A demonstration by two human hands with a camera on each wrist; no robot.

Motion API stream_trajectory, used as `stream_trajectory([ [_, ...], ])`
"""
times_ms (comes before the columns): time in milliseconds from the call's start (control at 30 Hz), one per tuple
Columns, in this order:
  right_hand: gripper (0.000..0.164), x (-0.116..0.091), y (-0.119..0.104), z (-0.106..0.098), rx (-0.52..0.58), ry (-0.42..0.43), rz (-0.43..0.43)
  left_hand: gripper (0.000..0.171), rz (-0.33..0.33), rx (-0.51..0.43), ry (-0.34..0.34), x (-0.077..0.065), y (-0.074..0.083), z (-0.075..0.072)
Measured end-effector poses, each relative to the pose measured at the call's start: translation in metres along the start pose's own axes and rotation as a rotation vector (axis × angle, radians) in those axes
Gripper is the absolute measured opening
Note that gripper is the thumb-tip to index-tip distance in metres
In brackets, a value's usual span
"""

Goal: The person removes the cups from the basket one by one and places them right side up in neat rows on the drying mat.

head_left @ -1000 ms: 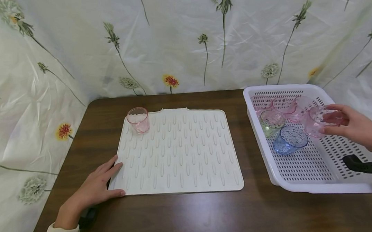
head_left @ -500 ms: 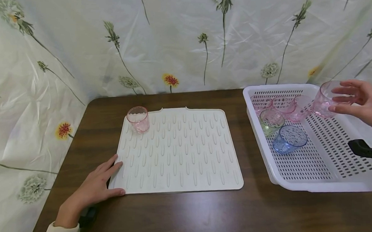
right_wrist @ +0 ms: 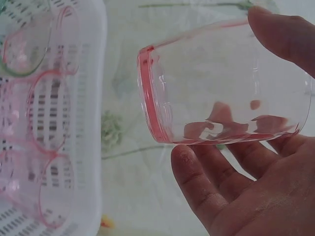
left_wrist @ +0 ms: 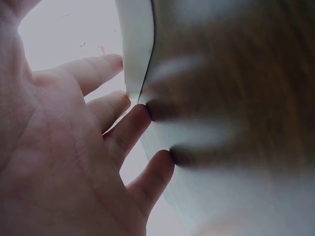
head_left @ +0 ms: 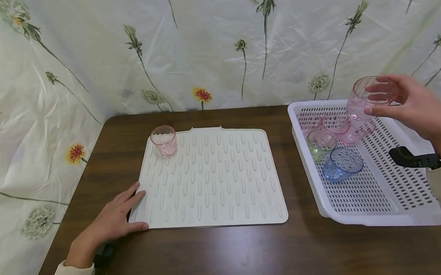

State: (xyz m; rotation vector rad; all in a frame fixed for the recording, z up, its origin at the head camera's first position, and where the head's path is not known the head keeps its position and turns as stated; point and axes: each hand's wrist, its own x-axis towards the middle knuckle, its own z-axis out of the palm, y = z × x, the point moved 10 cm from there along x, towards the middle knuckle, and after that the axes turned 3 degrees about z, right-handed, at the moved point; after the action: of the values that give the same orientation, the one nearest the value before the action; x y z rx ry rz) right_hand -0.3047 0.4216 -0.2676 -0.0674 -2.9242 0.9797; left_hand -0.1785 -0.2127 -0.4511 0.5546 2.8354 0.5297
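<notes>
Above the back of the white basket [head_left: 307,186], my right hand [head_left: 410,100] grips a clear pink glass [head_left: 359,100] between thumb and fingers. The right wrist view shows this glass [right_wrist: 211,93] lying sideways across the picture, its rim pink. My left hand [head_left: 115,217] rests at the front left corner of a white ridged mat [head_left: 211,182], fingers spread; in the left wrist view its fingertips [left_wrist: 162,160] touch the mat's edge and the table. Another pink glass [head_left: 164,142] stands upright on the mat's back left corner.
Inside the basket stand a blue glass [head_left: 343,165], a green glass [head_left: 320,144] and several pink glasses [head_left: 333,124] at the back left. A brown wooden table [head_left: 237,253] lies beneath everything. A flowered curtain [head_left: 209,51] hangs behind it.
My right hand has lifted the pink glass up out of the basket, then moved it left over the basket's back rim. The left hand has stayed at the mat's corner.
</notes>
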Motion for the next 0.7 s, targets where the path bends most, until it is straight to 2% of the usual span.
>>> stream_trajectory([
  [367, 0.088, 0.019, -0.062, 0.026, -0.037, -0.120, -0.075, 0.094, 0.004, 0.005, -0.009, 0.002, 0.002, -0.001],
  [700, 0.089, 0.023, -0.144, 0.075, -0.012, -0.272, -0.251, 0.094, -0.004, 0.014, -0.011, 0.001, -0.001, 0.000],
])
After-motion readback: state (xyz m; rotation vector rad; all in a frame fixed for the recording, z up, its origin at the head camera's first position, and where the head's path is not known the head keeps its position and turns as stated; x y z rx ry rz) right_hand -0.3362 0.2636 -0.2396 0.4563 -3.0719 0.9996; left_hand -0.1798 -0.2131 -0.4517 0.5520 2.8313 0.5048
